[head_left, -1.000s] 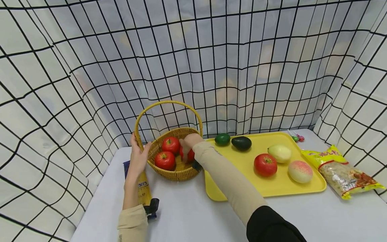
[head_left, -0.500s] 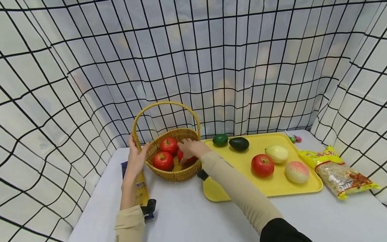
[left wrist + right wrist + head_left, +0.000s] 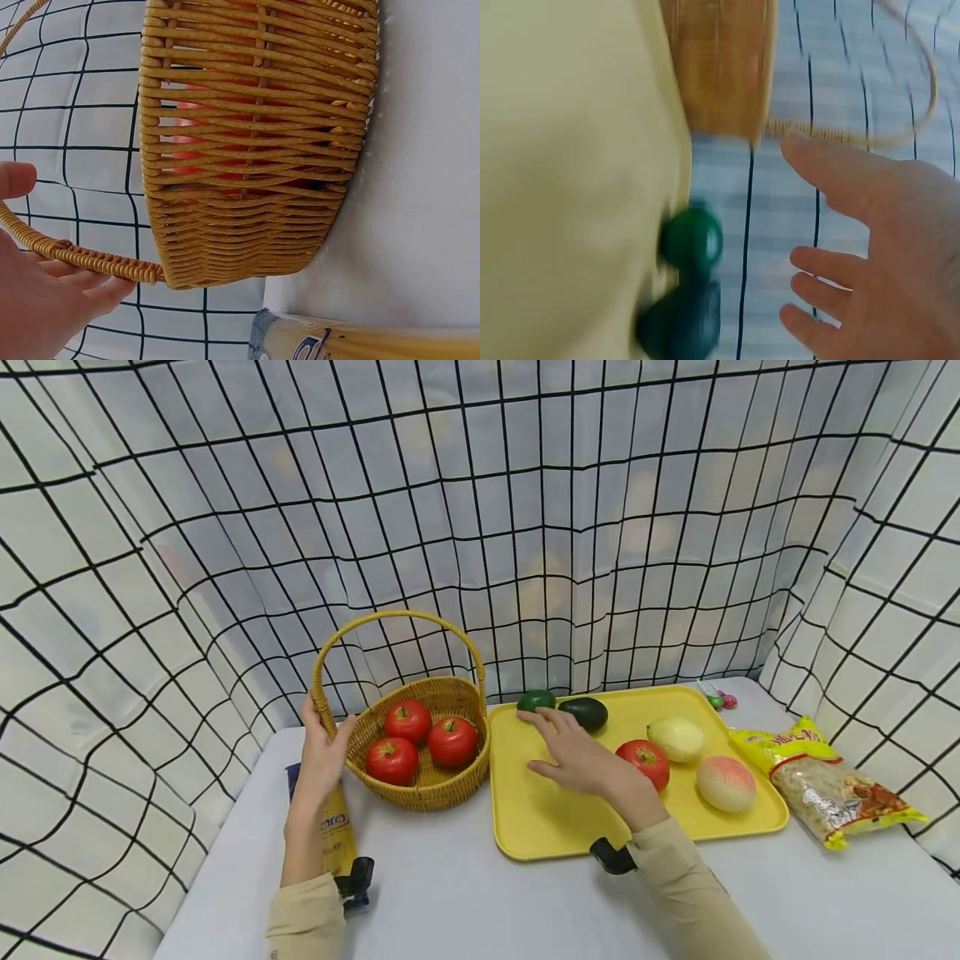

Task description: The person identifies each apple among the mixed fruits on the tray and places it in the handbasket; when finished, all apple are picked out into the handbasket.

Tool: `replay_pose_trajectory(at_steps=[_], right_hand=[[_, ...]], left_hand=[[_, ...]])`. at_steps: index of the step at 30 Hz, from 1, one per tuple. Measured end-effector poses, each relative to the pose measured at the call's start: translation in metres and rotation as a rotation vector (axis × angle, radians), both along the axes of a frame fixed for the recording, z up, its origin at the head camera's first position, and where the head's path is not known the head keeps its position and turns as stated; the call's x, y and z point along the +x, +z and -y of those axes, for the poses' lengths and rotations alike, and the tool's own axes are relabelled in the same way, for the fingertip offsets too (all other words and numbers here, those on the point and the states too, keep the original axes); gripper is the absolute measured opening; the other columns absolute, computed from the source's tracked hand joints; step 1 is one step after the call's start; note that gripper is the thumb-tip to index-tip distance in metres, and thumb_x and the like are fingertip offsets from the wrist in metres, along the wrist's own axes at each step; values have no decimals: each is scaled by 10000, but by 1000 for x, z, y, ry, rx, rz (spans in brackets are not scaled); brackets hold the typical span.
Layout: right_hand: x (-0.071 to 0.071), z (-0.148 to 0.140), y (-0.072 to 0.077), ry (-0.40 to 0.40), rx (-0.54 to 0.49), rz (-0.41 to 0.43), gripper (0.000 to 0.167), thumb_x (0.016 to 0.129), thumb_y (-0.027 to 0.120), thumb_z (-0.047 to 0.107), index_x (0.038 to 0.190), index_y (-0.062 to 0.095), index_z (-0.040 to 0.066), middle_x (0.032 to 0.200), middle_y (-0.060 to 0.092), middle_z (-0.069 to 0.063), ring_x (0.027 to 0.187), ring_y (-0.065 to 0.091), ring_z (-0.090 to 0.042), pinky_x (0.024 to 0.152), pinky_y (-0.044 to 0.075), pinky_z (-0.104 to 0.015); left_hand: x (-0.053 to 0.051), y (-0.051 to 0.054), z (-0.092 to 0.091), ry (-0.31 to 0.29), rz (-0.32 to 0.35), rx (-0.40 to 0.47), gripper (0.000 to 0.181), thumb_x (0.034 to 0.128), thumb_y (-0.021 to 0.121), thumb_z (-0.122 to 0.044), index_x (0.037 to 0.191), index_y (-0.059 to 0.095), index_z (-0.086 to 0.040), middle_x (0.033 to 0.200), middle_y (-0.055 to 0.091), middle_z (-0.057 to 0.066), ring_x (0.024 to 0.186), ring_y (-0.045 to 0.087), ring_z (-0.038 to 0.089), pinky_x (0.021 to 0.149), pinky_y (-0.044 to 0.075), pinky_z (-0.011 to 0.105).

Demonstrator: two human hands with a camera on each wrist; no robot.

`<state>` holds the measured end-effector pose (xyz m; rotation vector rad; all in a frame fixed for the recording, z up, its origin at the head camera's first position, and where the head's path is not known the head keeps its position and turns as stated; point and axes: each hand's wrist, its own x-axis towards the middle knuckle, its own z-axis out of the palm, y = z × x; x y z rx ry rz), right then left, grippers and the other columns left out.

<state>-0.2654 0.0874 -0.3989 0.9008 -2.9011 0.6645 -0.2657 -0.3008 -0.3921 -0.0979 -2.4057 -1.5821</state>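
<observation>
A wicker basket with a tall handle holds three red tomatoes. My left hand holds the handle low on its left side; in the left wrist view the fingers lie behind the handle and the thumb stands apart in front. My right hand hovers over the yellow tray, fingers spread, holding nothing. Just beyond its fingers lie a dark green avocado and a smaller green fruit. Another tomato, partly behind the right wrist, shares the tray with a pale yellow-green fruit and a peach.
A blue-and-yellow pasta packet lies under the left forearm. To the tray's right is a yellow snack bag, with small lollipops behind. Black netting over white sheeting surrounds the white table.
My right hand has let go of a tomato inside the basket and moved right, out over the tray. The left hand stays at the handle. The whole view has shifted slightly.
</observation>
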Motion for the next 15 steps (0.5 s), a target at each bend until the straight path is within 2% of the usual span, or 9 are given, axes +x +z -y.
replay_pose_trajectory(at_steps=[5, 9, 11, 15], right_hand=[[-8, -49, 2, -156, 105, -24, 696, 1009, 650, 371, 1578, 350, 104, 1630, 278, -284, 1514, 247, -511, 1209, 268, -680], [-10, -73, -5, -252, 159, 98, 736, 988, 657, 443, 1563, 372, 84, 1621, 265, -325, 1514, 201, -546, 1226, 195, -699], [-14, -79, -13, -275, 177, 159, 788, 973, 657, 478, 1575, 347, 73, 1622, 257, -339, 1518, 185, -547, 1239, 165, -695], [-21, -88, -26, -300, 202, 224, 865, 949, 665, 506, 1588, 302, 49, 1626, 234, -357, 1520, 170, -553, 1248, 142, -695]], left_hand=[[0, -2, -4, 1, 8, 17, 869, 1091, 459, -356, 1631, -210, -229, 1730, -107, 129, 1610, -32, 334, 1298, 72, 599], [1, -4, -2, 7, 18, 12, 871, 1092, 461, -342, 1626, -221, -243, 1730, -114, 115, 1612, -40, 322, 1300, 70, 594], [2, -4, 0, 14, 17, 4, 878, 1093, 462, -334, 1621, -233, -244, 1727, -126, 115, 1612, -53, 316, 1303, 61, 585], [1, 0, 2, 14, 3, -6, 877, 1092, 462, -333, 1624, -228, -228, 1726, -130, 116, 1611, -59, 312, 1304, 55, 581]])
